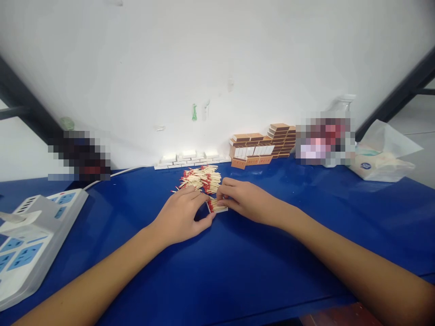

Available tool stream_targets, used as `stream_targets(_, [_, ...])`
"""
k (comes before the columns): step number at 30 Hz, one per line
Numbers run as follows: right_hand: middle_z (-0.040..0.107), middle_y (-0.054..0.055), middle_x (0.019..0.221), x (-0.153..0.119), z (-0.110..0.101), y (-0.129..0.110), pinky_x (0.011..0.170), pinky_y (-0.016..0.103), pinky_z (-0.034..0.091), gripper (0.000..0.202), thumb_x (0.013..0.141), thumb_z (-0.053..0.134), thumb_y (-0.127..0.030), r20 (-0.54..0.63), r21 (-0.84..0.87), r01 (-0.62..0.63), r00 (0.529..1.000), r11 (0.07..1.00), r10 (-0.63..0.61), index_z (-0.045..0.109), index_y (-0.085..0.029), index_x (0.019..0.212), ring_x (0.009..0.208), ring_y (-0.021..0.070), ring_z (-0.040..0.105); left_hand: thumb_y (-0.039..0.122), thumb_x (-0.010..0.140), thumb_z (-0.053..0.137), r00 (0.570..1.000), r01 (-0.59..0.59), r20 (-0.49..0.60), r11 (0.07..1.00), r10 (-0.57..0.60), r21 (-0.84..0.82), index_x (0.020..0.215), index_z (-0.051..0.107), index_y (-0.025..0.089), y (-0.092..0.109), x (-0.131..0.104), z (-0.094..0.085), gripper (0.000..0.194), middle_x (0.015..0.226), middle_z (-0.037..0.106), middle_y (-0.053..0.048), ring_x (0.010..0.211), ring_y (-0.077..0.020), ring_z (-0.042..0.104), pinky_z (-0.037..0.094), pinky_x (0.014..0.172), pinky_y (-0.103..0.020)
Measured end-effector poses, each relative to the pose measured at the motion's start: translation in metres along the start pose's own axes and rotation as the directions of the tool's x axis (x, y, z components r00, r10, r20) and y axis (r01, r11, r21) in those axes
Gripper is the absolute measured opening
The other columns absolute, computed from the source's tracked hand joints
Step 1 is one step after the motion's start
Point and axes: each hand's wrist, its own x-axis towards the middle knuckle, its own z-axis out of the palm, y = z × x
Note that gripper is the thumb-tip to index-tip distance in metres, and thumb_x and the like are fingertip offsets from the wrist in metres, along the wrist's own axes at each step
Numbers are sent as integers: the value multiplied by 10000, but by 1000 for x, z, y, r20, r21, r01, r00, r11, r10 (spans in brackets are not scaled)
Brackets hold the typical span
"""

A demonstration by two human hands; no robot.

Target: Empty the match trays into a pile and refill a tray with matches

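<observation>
A small white matchbox tray (217,209) filled with red-tipped matches lies on the blue table between my hands. My left hand (185,213) holds the tray's left end, thumb at the near corner and fingers at the far side. My right hand (243,199) has its fingers bent together over the tray's right end, touching the matches; whether a match is pinched there is hidden. Just beyond the tray is a loose pile of matches (200,178), heads mostly red and pointing various ways.
White trays (190,159) are stacked along the wall, with brown matchboxes (282,140) to their right. A tissue pack (382,165) sits at the right. A white power strip (64,222) and cable occupy the left of the blue table (204,280).
</observation>
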Motion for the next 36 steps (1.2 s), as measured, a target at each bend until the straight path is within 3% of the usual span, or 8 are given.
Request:
stream_targets(23, [603, 59, 1010, -2, -1, -7, 692, 282, 412, 148, 1037, 528, -228, 19, -73, -59, 998, 996, 61, 607, -163, 931, 767, 138, 561, 405, 956, 621, 1000, 6, 11, 1000, -6, -10, 1066, 697, 168, 0, 1, -1, 272, 857, 684, -70, 818, -237, 599, 499, 768, -378])
stream_targets(36, [635, 40, 959, 0, 0, -8, 680, 263, 376, 79, 968, 586, -152, -76, -82, -49, 996, 995, 43, 628, -173, 906, 762, 130, 551, 404, 960, 615, 1000, -10, -2, 1000, 10, -24, 1023, 688, 178, 1, 1, -1, 246, 832, 676, -62, 791, -231, 590, 492, 744, -376])
